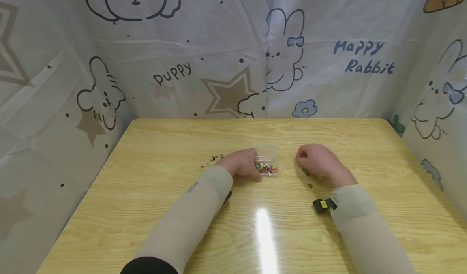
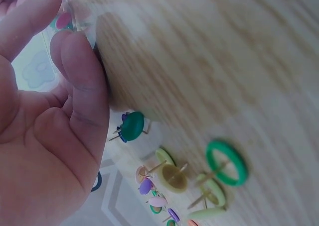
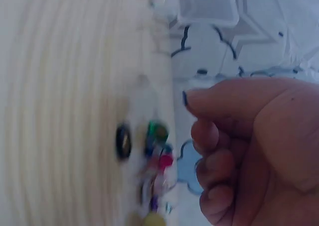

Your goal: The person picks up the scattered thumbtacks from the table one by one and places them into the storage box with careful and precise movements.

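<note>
My left hand holds the left side of a small clear plastic box, thumb at the near edge and fingers at the far edge. Many coloured thumbtacks lie inside, and its clear lid stands open on the far side. To the right, my right hand is raised above a loose group of thumbtacks, fingers curled. At its fingertips the right wrist view shows the dark edge of a small thumbtack, pinched and mostly hidden.
More thumbtacks are scattered left of the box, some with points up. A single dark thumbtack lies apart from the right-hand group. A patterned cloth hangs behind the wooden table.
</note>
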`<action>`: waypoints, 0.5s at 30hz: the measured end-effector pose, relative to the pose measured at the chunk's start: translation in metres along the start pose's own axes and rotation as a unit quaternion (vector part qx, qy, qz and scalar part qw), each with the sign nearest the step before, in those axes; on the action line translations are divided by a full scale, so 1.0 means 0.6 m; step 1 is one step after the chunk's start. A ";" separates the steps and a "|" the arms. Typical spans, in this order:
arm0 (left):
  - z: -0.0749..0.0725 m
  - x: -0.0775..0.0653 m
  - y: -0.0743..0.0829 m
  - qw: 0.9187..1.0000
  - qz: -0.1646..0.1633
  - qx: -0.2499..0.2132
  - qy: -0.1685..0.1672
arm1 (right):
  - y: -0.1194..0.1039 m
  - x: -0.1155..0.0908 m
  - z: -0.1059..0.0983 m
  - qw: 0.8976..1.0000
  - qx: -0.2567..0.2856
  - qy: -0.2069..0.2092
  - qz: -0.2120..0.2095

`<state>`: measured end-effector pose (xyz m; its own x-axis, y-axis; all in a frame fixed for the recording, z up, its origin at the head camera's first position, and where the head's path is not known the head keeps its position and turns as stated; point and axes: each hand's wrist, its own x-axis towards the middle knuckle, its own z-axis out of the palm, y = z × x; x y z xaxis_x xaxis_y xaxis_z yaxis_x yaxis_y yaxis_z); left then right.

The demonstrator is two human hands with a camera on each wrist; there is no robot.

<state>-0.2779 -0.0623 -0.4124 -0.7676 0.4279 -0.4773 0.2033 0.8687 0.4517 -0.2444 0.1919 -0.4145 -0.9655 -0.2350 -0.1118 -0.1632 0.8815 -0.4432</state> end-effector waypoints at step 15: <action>-0.002 0.004 0.000 1.000 -0.005 0.001 -0.004 | -0.068 0.007 0.041 0.995 0.023 -0.012 -0.098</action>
<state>-0.2806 -0.0617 -0.4124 -0.7651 0.4213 -0.4869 0.1969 0.8731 0.4460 -0.2366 0.1448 -0.4187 -0.9110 -0.4104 -0.0414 -0.3370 0.7984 -0.4989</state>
